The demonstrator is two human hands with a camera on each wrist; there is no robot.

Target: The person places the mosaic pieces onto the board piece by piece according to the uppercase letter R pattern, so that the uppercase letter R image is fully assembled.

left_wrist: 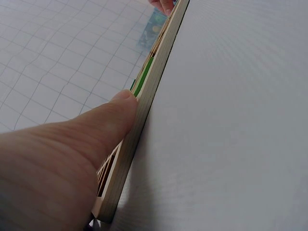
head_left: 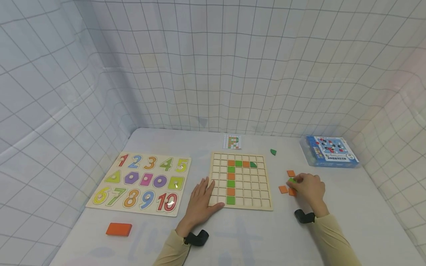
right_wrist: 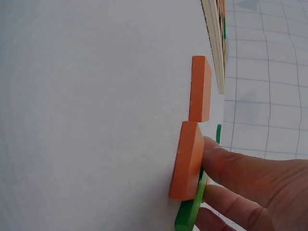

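Note:
A wooden grid board [head_left: 256, 192] lies in the middle, with orange and green square tiles set in an upright column and a short top row. At the row's right end sits a green quarter-round piece [head_left: 253, 164]. My left hand [head_left: 200, 203] rests over the board's lower left corner, fingers spread; its thumb [left_wrist: 113, 113] touches the near edge in the left wrist view. To the right of the board, my right hand [head_left: 309, 187] pinches a green square tile [right_wrist: 190, 209] between thumb and fingers. Around it lie a few orange tiles [head_left: 283, 189], one [right_wrist: 187, 163] close to the thumb.
Left of the board lies a number-and-shape peg puzzle [head_left: 183, 188], with an orange block [head_left: 119, 229] in front. A small pattern card [head_left: 232, 142] is behind the board. Another green quarter-round piece [head_left: 273, 152] and a blue box [head_left: 329, 151] lie at the back right.

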